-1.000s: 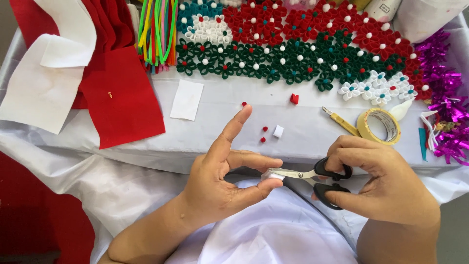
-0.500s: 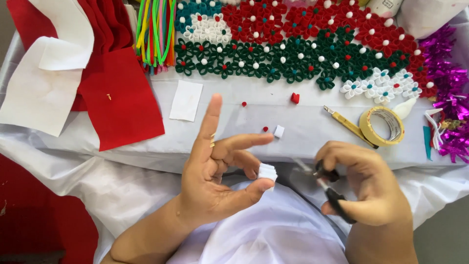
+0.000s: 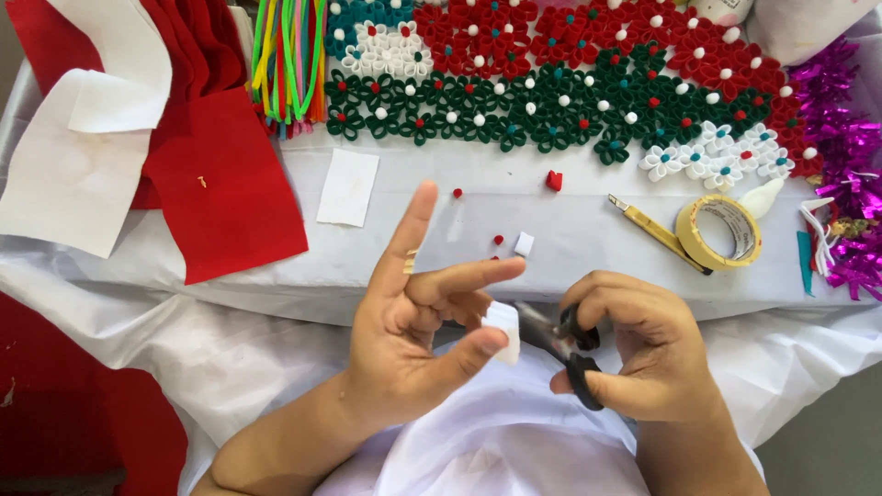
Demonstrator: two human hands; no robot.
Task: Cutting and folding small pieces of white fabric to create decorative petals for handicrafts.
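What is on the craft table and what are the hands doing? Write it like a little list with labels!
Left hand: pinches a small white piece between thumb and middle finger, index finger pointing up
Right hand: holds black-handled scissors, blades at the white piece
Table back: red, green and white flowers in rows
Table left: red felt, white sheets, bright pipe cleaners
Table right: tape roll, yellow cutter, purple tinsel
Table cover: white cloth

Red felt sheets [image 3: 225, 197] lie left, a yellowish tape roll [image 3: 718, 231] right, beside shiny purple tinsel [image 3: 841, 184].
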